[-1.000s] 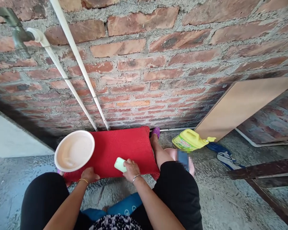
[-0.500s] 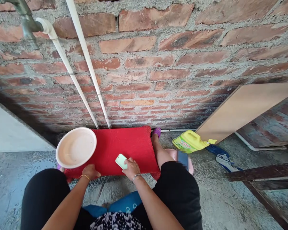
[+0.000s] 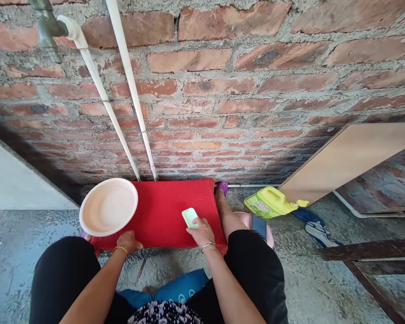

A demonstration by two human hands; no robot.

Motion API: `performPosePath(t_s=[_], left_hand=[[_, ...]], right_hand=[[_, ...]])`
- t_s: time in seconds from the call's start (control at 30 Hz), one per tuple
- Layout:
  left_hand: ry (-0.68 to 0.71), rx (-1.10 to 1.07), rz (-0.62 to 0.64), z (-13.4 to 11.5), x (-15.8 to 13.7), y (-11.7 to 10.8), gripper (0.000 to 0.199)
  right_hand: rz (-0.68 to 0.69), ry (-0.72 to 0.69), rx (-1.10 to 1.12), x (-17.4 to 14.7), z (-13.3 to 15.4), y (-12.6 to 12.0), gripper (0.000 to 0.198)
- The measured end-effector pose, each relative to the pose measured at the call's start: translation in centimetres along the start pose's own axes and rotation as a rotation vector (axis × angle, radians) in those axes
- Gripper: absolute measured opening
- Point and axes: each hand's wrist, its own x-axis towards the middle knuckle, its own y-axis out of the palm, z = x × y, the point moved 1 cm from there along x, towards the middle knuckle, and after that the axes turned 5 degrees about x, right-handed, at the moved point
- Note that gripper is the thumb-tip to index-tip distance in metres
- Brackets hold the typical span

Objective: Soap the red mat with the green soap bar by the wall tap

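Note:
A red cloth (image 3: 168, 202) with rough, textured ends lies spread flat in front of my knees. My right hand (image 3: 203, 233) is closed around a pale green scrub brush (image 3: 189, 218), its smooth back facing up and a small hole near the far end. The brush rests over the right part of the cloth; its bristles are hidden. At the near left edge of the cloth, my left hand (image 3: 128, 241) grips the fabric with the thumb pointing right. Just beyond that hand a pale pink basin (image 3: 108, 207) sits on the left end of the cloth.
A brick wall (image 3: 202, 105) with white pipes (image 3: 131, 81) rises behind the cloth. To the right are a yellow detergent jug (image 3: 268, 201), a leaning board (image 3: 351, 157), a shoe (image 3: 320, 231) and a dark wooden frame (image 3: 367, 249). A blue bag (image 3: 180, 285) lies below me.
My right hand has slid the brush to the right across the red cloth. My left hand keeps its place at the near edge. The view has shifted slightly.

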Motion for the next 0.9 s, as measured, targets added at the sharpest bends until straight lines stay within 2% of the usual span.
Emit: performPosePath(t_s=[0.17, 0.27, 0.33, 0.47, 0.57, 0.63, 0.7, 0.8, 0.9], left_hand=[[0.001, 0.005, 0.002, 0.0, 0.0, 0.1, 0.052], [0.0, 0.014, 0.002, -0.1, -0.1, 0.0, 0.052], [-0.007, 0.016, 0.003, -0.1, -0.2, -0.1, 0.051], [-0.003, 0.015, 0.011, -0.2, -0.2, -0.2, 0.05], [-0.002, 0.018, 0.017, -0.3, -0.2, -0.3, 0.052], [-0.005, 0.017, 0.017, -0.3, -0.2, -0.2, 0.053], [-0.005, 0.014, 0.011, -0.2, -0.1, 0.0, 0.053], [-0.001, 0.01, 0.005, -0.1, -0.1, 0.1, 0.052], [-0.005, 0.012, 0.003, -0.1, -0.1, 0.1, 0.05]], right_hand=[[0.142, -0.215, -0.084, -1.5, 5.5, 3.7, 0.03], [0.17, -0.241, -0.154, -1.4, 6.0, 3.7, 0.03], [0.152, -0.178, -0.174, -0.9, 4.9, 2.4, 0.03], [0.073, 0.059, -0.183, 0.2, 1.3, -1.5, 0.031], [0.015, 0.164, -0.139, 0.7, -0.1, -2.8, 0.032], [-0.014, 0.117, -0.106, 0.7, 0.4, -2.2, 0.032], [-0.019, 0.002, -0.091, 0.6, 1.8, -0.6, 0.031], [0.038, -0.172, -0.095, 0.1, 4.5, 2.4, 0.03], [0.097, -0.251, -0.129, 0.0, 6.1, 4.0, 0.03]])
